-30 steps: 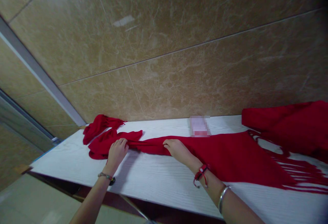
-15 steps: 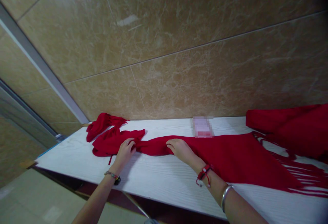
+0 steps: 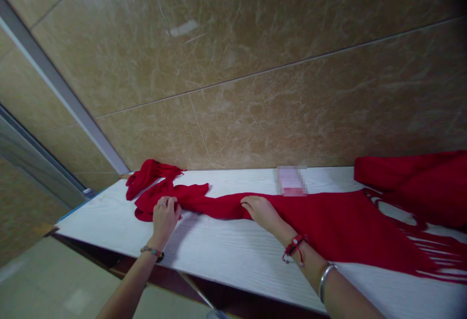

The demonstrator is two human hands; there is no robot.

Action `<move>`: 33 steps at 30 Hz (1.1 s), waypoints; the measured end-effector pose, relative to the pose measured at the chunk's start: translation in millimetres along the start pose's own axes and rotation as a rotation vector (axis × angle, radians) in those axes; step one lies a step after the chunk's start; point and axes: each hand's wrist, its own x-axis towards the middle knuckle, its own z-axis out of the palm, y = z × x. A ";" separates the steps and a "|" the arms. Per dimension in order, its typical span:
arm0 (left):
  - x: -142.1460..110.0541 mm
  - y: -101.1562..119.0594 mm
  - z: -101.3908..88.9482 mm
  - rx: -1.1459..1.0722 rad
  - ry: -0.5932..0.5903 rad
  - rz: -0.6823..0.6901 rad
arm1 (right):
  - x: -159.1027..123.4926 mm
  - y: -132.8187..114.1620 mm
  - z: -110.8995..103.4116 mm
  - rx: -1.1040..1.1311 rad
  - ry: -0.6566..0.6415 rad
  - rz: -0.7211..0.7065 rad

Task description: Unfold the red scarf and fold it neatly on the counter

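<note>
A long red scarf [image 3: 328, 224] with fringed ends lies stretched along a white table [image 3: 226, 256]. My left hand [image 3: 165, 216] rests on the bunched left part of the scarf with its fingers curled into the cloth. My right hand [image 3: 260, 209] lies on the scarf's near edge at the middle, fingers bent and pressing on the fabric. Beads circle my left wrist. A red cord and a silver bangle are on my right forearm.
Another red scarf [image 3: 416, 185] is heaped at the table's far right, and a small red bundle [image 3: 148, 175] lies at the far left corner. A blurred pink patch [image 3: 291, 181] sits by the brown tiled wall [image 3: 255, 80]. The table's near edge drops to the floor.
My left hand slid a little to the left along the bunched scarf end and closed on it. My right hand stayed on the middle of the scarf.
</note>
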 end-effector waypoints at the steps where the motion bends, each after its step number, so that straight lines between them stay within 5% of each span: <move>1: -5.9 4.8 0.2 -0.024 -0.073 0.004 | 0.0 0.1 0.2 -0.001 -0.002 0.002; 4: -17.1 14.2 3.4 -0.117 -0.201 0.012 | -0.1 1.1 0.9 0.005 0.000 0.001; 11: 3.8 3.9 22.5 -0.293 -0.019 -0.009 | -0.2 3.2 0.8 0.032 0.006 0.013; 17: 13.5 -5.5 30.3 -0.337 -0.044 0.045 | 0.1 1.5 -2.2 0.019 -0.004 0.013; 25: -0.1 -18.9 33.7 -0.207 -0.081 -0.071 | 0.6 0.7 -1.1 0.009 -0.015 0.021; 33: 38.2 -64.2 2.2 -0.096 -0.023 -0.260 | 0.6 4.3 -5.4 -0.010 0.019 0.037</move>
